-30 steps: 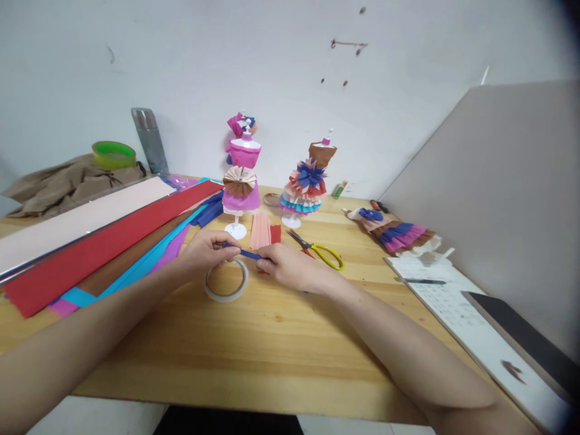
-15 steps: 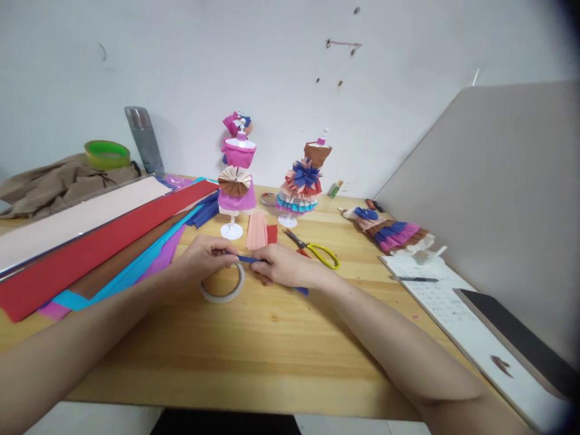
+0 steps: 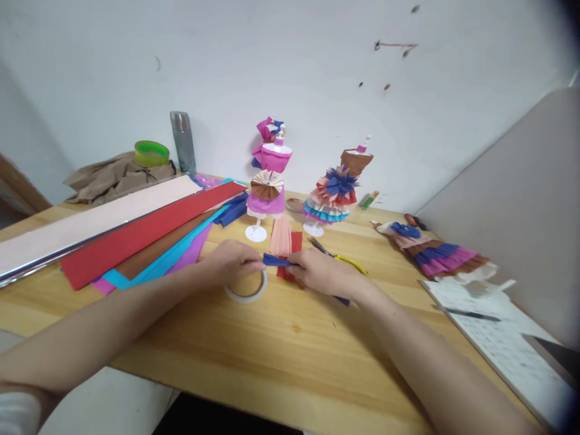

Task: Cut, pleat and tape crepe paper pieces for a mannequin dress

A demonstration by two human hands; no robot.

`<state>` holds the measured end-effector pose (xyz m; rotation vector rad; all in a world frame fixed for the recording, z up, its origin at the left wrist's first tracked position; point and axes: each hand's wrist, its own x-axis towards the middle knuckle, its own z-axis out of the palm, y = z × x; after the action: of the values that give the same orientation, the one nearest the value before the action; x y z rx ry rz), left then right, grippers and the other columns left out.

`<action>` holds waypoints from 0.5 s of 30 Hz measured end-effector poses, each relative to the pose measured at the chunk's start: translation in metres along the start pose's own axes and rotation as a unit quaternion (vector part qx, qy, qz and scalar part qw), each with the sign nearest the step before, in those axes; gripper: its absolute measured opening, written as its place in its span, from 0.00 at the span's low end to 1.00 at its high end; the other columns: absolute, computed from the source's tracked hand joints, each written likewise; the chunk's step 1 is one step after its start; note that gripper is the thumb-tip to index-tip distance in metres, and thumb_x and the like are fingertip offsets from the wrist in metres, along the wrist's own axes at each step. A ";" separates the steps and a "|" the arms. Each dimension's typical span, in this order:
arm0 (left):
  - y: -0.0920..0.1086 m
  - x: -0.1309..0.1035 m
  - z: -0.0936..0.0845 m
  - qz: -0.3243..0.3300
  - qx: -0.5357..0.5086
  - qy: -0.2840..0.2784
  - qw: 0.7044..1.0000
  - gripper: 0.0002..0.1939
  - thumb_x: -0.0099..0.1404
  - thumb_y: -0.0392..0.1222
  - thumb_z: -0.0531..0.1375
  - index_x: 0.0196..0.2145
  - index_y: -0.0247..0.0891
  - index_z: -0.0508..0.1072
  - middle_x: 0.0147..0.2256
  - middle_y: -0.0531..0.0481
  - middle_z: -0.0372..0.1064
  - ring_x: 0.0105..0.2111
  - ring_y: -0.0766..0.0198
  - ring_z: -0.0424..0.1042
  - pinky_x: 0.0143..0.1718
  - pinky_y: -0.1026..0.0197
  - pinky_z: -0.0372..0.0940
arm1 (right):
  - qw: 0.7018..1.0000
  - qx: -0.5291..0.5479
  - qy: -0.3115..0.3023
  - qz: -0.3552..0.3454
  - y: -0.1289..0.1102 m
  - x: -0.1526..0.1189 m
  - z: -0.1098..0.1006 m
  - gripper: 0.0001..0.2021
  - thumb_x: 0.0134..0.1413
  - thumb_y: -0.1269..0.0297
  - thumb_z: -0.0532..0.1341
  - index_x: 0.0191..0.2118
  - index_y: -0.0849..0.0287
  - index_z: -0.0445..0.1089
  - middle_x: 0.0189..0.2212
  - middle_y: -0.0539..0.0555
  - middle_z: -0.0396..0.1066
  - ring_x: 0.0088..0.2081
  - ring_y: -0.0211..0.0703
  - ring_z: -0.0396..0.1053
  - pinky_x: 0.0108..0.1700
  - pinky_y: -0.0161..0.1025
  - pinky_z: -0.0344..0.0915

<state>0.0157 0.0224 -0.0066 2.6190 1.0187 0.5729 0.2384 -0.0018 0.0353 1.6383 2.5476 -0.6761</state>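
Note:
Above the wooden tabletop, a dark blue crepe paper strip (image 3: 274, 261) is stretched between my two hands. My left hand (image 3: 234, 261) is closed, its thumb and fingers pinched at the strip's left end. Wrapped over the middle of the strip is my right hand (image 3: 316, 269), with the blue tail coming out below its wrist. A roll of white tape (image 3: 247, 298) lies flat under my left fingertips. Pink paper (image 3: 281, 237) and red paper (image 3: 296, 240) lie just beyond the strip. Scissors with yellow handles (image 3: 352, 263) are partly hidden behind my right hand.
Two dress forms, one in pink (image 3: 275, 160) and one in brown with ruffles (image 3: 356, 162), stand behind. Long sheets of coloured paper, the red one (image 3: 149, 232) among them, cover the left. At right are a ruffled doll dress (image 3: 435, 254) and a white board (image 3: 480, 338).
The whole view has swung left, so things appear further right. The blue strip shows wider between my hands, and more red paper is visible beside it.

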 end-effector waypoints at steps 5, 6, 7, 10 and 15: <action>0.021 -0.010 0.000 0.118 0.176 -0.096 0.973 0.17 0.62 0.54 0.61 0.29 0.36 0.75 0.27 0.48 0.75 0.26 0.62 0.70 0.25 0.61 0.53 | 0.999 -0.028 -0.013 0.026 -0.008 -0.002 -0.003 0.10 0.58 0.69 0.53 0.32 0.61 0.72 0.28 0.55 0.73 0.28 0.39 0.66 0.30 0.34 0.55; 0.025 -0.011 -0.001 0.124 0.199 -0.111 0.966 0.17 0.61 0.54 0.62 0.29 0.35 0.75 0.28 0.47 0.75 0.27 0.61 0.71 0.24 0.61 0.53 | 0.999 -0.032 -0.013 0.032 -0.010 -0.002 -0.004 0.10 0.59 0.68 0.54 0.33 0.60 0.73 0.28 0.55 0.73 0.29 0.40 0.67 0.31 0.35 0.55; 0.029 -0.012 -0.002 0.123 0.213 -0.125 0.961 0.16 0.61 0.52 0.62 0.29 0.34 0.75 0.29 0.46 0.75 0.27 0.60 0.71 0.24 0.61 0.54 | 0.999 -0.035 -0.013 0.036 -0.011 -0.003 -0.004 0.10 0.59 0.66 0.54 0.33 0.60 0.73 0.28 0.55 0.73 0.29 0.40 0.67 0.31 0.35 0.56; 0.037 -0.012 -0.005 0.105 0.218 -0.149 0.959 0.11 0.61 0.46 0.61 0.30 0.34 0.74 0.30 0.46 0.74 0.28 0.60 0.70 0.24 0.61 0.53 | 0.999 -0.039 -0.010 0.035 -0.010 -0.003 -0.004 0.10 0.58 0.66 0.54 0.35 0.60 0.74 0.30 0.56 0.73 0.30 0.41 0.67 0.31 0.35 0.56; 0.037 -0.012 -0.004 0.043 0.160 -0.113 0.980 0.04 0.58 0.35 0.57 0.26 0.37 0.71 0.26 0.47 0.72 0.22 0.64 0.63 0.23 0.60 0.47 | 0.999 -0.033 0.034 0.003 0.007 -0.001 -0.005 0.11 0.56 0.70 0.54 0.35 0.60 0.75 0.32 0.58 0.75 0.30 0.42 0.67 0.31 0.36 0.56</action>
<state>0.0272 -0.0116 0.0083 2.9328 0.9995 0.1267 0.2454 0.0019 0.0378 1.6751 2.5801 -0.5387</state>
